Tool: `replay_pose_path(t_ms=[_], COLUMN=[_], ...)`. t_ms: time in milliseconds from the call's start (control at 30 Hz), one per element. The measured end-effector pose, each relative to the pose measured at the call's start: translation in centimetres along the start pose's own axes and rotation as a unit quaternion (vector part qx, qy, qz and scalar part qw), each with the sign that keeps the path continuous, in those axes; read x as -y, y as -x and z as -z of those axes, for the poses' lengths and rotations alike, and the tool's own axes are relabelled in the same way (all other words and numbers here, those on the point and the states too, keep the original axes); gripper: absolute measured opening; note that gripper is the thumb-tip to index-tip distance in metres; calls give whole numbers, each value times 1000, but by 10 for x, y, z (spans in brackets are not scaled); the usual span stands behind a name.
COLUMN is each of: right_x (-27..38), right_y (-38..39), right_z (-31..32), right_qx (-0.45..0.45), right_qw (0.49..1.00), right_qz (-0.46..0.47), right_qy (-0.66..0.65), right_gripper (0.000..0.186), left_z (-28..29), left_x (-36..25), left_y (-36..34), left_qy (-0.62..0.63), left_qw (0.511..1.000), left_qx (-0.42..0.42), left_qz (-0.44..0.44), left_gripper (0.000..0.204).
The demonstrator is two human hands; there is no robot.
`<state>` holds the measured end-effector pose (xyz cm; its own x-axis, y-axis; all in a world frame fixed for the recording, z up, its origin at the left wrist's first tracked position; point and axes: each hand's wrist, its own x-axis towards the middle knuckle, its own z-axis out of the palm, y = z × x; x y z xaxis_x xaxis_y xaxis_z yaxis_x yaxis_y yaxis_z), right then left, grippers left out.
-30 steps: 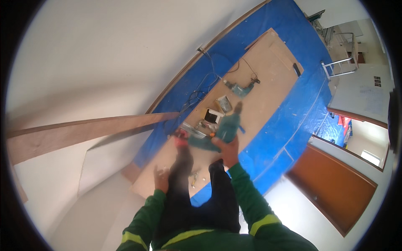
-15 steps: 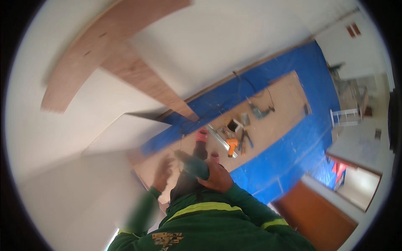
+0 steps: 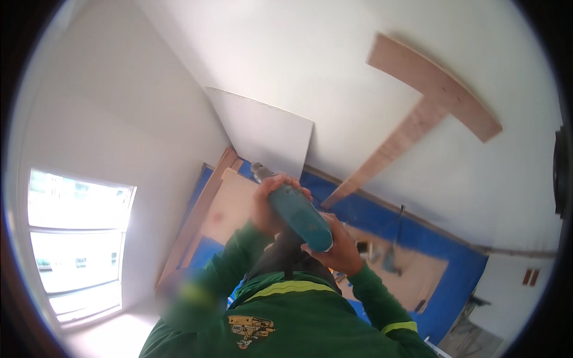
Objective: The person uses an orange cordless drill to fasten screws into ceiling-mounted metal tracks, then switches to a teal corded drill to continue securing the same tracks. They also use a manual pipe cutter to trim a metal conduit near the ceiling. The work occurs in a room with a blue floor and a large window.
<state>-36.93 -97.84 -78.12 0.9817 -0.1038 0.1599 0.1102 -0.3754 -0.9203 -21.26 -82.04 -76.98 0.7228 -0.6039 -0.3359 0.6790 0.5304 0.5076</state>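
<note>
I hold a teal power drill (image 3: 302, 219) in front of my body, over the floor. Its grey metal chuck end (image 3: 258, 171) points to the upper left. My left hand (image 3: 267, 204) is closed round the front of the drill body, just behind the chuck. At the rear end my right hand (image 3: 340, 246) grips the drill, its fingers partly hidden beneath. The drill's handle and trigger are out of sight.
A T-shaped wooden prop (image 3: 412, 116) leans on the white wall, beside a white panel (image 3: 262, 128). Brown board (image 3: 427, 271) lies on blue floor sheeting (image 3: 468, 271), with a blurred teal power tool (image 3: 391, 261) on it. At left is a bright window (image 3: 80, 238).
My view has swung left, bringing the window into sight. My left hand was apart from the drill and now grips its front. The drill is raised closer to me.
</note>
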Motion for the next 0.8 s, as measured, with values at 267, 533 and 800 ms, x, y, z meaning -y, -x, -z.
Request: replay_pose_path(t_ms=[267,533,800], right_x=[14,40,40], right_y=[-102,-192,-228], right_z=[-76,-145,-155], right_qx=[131,203,258], right_qw=[991,979,966], right_qz=[-32,-28,26], right_qy=[-2,-5,6], right_gripper=[36,35,47], left_z=[62,129,135], left_x=[-94,-165,-186], left_y=[5,-5,-4], left_qy=[69,145,174], left_qw=[995,983,974], left_qx=[-35,-76,-53], left_qz=[-60,-87,-135], left_gripper=[27,28,28])
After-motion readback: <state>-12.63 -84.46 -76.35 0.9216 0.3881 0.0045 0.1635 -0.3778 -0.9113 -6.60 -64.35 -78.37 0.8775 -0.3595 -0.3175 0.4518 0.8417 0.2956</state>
